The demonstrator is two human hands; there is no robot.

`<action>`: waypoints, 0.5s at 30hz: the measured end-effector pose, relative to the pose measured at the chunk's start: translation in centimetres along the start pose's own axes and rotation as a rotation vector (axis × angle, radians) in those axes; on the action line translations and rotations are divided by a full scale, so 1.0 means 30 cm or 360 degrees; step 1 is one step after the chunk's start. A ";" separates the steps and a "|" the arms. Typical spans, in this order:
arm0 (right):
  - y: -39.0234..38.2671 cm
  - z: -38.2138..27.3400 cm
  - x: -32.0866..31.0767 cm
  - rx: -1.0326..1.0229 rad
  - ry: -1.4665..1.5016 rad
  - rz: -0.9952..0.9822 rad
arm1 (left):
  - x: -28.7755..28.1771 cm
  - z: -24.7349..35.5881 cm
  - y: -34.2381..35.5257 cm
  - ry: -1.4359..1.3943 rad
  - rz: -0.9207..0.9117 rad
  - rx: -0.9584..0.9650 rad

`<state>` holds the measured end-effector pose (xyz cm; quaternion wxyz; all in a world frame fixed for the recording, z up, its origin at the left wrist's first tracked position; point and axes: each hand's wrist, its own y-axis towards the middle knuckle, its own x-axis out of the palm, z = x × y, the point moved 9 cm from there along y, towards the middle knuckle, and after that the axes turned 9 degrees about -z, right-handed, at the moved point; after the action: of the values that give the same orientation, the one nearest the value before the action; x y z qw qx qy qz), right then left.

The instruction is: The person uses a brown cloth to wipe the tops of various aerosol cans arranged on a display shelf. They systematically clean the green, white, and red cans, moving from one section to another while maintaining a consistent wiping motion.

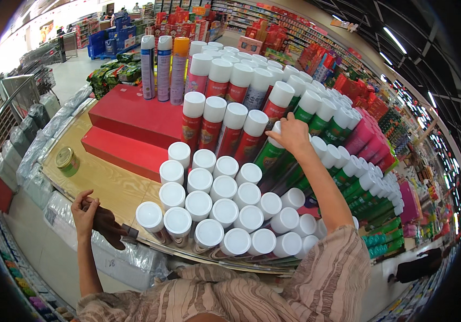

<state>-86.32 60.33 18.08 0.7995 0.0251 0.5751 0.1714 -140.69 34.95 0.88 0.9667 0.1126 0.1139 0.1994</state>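
Note:
My right hand (293,134) reaches forward, its fingers closed around the white cap of a green spray can (269,156). That can stands upright at the right end of a row of red spray cans (229,133) with white caps. Down at the left, beside the table edge, my left hand (84,212) is curled, with a dark brown cloth-like piece (108,225) in it. Its fingers partly hide the grip. Between my arms, several white-capped cans (209,233) stand close together on the lower wooden level.
Red steps (134,115) rise on the wooden table (115,177). A small green-and-gold tin (68,161) sits at the left. Slim purple cans (163,70) stand at the back. Pink cans (367,133) fill the right side. Plastic-wrapped stacks (118,257) line the table's left edge.

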 end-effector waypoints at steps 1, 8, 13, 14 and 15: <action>-0.001 0.000 -0.004 -0.0006 -0.0026 -0.0002 | -0.007 -0.006 -0.005 -0.0017 0.0001 -0.0007; -0.013 0.010 -0.084 -0.0018 0.0096 0.0187 | -0.041 -0.015 -0.043 -0.0015 0.0046 0.0008; 0.071 0.095 -0.257 -0.0063 0.0504 0.0806 | -0.044 -0.009 -0.048 -0.0008 0.0013 -0.0021; 0.093 0.107 -0.287 -0.0067 0.0529 0.0888 | -0.040 0.006 -0.047 0.0008 -0.0002 -0.0028; 0.142 0.126 -0.277 0.0032 0.0581 0.0715 | -0.038 0.024 -0.044 -0.0014 -0.0004 -0.0022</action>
<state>-86.19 62.40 27.93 0.6244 0.1286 0.6912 0.3403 -141.03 33.17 1.41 0.9682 0.1067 0.1085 0.1985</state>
